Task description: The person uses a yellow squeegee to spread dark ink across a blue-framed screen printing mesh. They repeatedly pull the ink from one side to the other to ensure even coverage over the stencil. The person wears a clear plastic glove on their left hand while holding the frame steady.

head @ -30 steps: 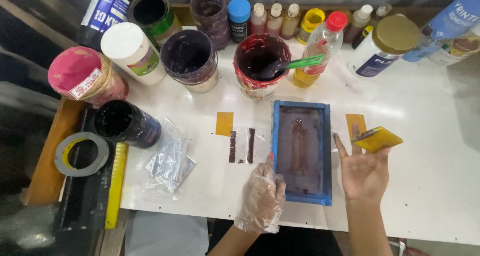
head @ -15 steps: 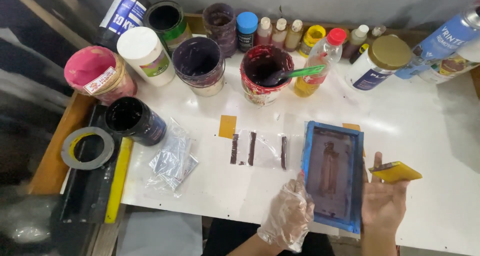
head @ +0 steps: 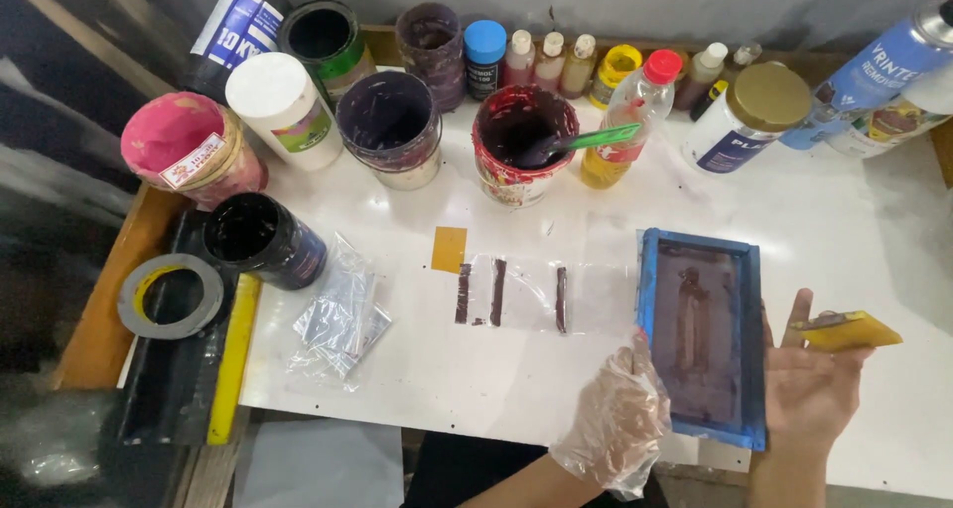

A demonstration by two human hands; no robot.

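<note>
Left hand: the left hand (head: 617,421), wearing a thin clear plastic glove, is gripping the left edge of the blue screen frame (head: 703,335) near its lower corner.
Right hand: the right hand (head: 812,389) is bare, palm up, and is pinching a yellow squeegee (head: 846,331) between thumb and fingers; the heel of the hand is sitting just beside the frame's right edge.
Screen frame: the small blue-rimmed frame with dark, ink-stained mesh is lying at about 4 o'clock on the white counter (head: 854,220), its lower end reaching the near edge.
Printed strip: a clear sheet bearing three dark vertical bars (head: 511,294) is lying at the centre, just left of the frame, with a small yellow tape square (head: 449,249) at its 10 o'clock.
Ink tubs: a red tub holding a green spatula (head: 523,156) is standing at 12 o'clock, a purple-stained tub (head: 389,126) at 11 o'clock, and a pink-lidded tub (head: 186,149) at 10 o'clock.
Other things: a black open jar (head: 262,240), a crumpled plastic bag (head: 340,315) and a tape roll (head: 171,296) are sitting at 9 o'clock; small bottles (head: 552,62) are lining the far edge.
</note>
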